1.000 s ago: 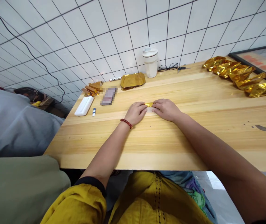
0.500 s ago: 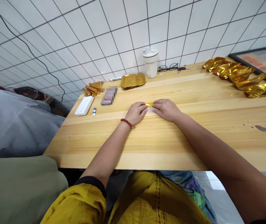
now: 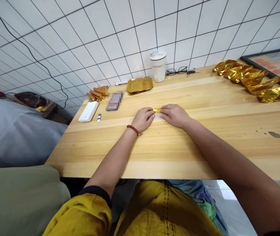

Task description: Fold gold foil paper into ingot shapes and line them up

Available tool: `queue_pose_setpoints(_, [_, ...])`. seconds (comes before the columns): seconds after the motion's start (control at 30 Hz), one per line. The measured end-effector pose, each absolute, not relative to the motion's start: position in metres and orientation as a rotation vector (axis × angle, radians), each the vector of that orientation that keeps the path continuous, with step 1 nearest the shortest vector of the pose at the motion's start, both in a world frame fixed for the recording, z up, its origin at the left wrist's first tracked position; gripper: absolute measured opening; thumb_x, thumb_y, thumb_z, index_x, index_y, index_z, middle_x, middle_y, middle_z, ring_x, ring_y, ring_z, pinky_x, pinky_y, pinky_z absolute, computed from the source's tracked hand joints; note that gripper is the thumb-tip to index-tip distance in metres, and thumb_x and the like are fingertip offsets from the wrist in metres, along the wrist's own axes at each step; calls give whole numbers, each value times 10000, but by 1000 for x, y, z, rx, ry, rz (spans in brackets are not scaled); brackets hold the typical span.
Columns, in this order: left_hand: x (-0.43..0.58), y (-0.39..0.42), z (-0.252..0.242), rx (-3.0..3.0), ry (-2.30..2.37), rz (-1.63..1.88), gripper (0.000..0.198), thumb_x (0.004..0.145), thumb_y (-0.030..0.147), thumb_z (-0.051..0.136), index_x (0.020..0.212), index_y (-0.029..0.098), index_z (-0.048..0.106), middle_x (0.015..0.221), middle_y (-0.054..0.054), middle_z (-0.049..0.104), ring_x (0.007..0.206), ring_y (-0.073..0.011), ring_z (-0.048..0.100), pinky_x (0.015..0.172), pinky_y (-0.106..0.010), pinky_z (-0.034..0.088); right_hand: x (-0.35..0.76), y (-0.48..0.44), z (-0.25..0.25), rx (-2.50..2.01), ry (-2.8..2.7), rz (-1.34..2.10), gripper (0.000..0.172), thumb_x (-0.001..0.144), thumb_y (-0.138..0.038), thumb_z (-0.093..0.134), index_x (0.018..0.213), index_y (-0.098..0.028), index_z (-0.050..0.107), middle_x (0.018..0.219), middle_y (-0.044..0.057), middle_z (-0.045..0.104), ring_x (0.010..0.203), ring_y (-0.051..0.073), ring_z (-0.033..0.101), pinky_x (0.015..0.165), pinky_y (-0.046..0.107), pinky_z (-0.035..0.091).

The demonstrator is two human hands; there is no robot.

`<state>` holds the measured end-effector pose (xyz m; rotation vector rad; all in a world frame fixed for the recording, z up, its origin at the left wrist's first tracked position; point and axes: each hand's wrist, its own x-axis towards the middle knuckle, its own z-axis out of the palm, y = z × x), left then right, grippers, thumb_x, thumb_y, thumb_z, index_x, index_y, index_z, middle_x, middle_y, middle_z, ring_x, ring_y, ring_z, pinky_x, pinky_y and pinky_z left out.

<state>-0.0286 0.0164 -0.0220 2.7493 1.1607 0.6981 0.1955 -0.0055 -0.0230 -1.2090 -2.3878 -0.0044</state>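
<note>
A small strip of gold foil paper [image 3: 157,110] lies low over the wooden table [image 3: 179,147], stretched between my two hands. My left hand [image 3: 143,118], with a dark red bead bracelet at the wrist, pinches its left end. On its right end are the closed fingers of my right hand [image 3: 175,115]. Most of the strip is hidden under the fingers. Beyond my hands sits a stack of gold foil sheets [image 3: 140,86]. At the far right, several twisted gold foil pieces [image 3: 250,78] lie in a row.
Along the tiled wall stand a white cup [image 3: 158,67], glasses [image 3: 177,70], small dark clippers [image 3: 191,72] and a marker [image 3: 121,83]. To the left lie folded foil strips [image 3: 97,93], a blurred phone-like object [image 3: 114,101], a white box [image 3: 88,111] and a glue stick [image 3: 99,118]. A black frame [image 3: 274,67] borders the right.
My hands stay in the same place on the foil strip. The view has shifted very slightly; the grey cloth at the far left sits a little lower.
</note>
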Motion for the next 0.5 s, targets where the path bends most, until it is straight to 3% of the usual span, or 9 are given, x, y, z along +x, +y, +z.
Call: queue_pose_setpoints(0.5, [-28,17,-22,2753,1166,697,275,948,273,526,1125,197,721,1214,-104,679,1134,-240,619,1029,-432,489,196,-6,-23,-1205,-2390,-9,335,964,-336,489,1113,-159,731,1197,131,707,1093,275,640,914,390,470])
